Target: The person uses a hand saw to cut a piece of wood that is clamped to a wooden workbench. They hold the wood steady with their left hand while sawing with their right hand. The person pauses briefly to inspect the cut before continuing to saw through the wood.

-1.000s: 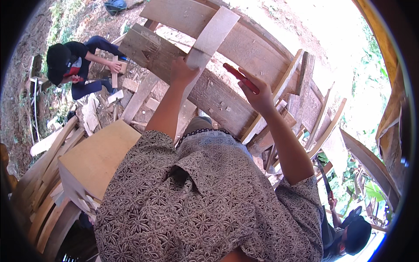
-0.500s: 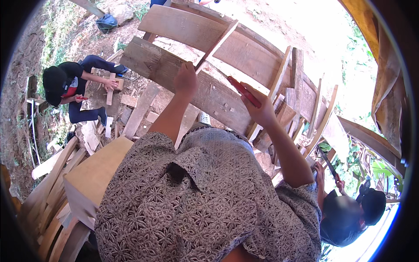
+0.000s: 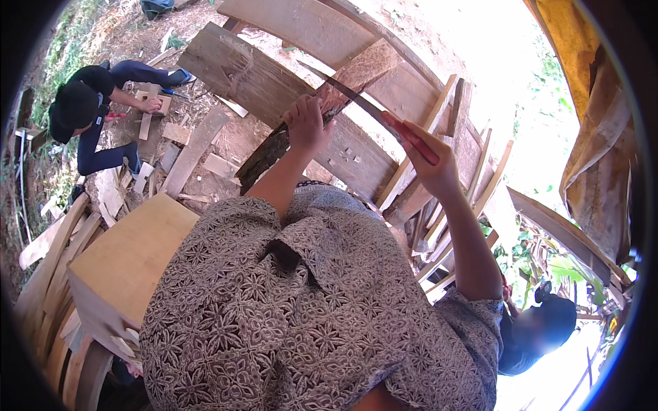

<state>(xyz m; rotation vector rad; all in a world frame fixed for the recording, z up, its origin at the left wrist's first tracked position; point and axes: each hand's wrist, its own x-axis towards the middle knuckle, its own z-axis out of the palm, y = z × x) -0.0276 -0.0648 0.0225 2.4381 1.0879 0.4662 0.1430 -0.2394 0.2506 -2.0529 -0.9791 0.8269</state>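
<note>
My left hand [image 3: 308, 127] is closed around the edge of a rough wooden slab [image 3: 363, 68]. The slab lies tilted across a wide weathered plank [image 3: 253, 79], one end pointing away to the right, the other, dark and bark-like, reaching back toward my waist. In my right hand [image 3: 435, 168] is a curved saw [image 3: 419, 145] with a red handle, my fingers wrapped round it. Its long dark blade slants up and left over the slab, its tip beyond my left hand. Whether the blade touches the wood cannot be made out.
Leaning boards and slats [image 3: 452, 113] stand to the right. A large pale wooden block [image 3: 137, 253] is at my left, near stacked curved planks [image 3: 58, 274]. One person [image 3: 79, 109] sits at left handling small wood pieces; another [image 3: 541, 325] is at lower right. Scraps litter the ground.
The slab has turned from edge-on to show its broad face, and its dark end has come into view. My right hand has moved slightly right; the saw blade now shows clearly from the side.
</note>
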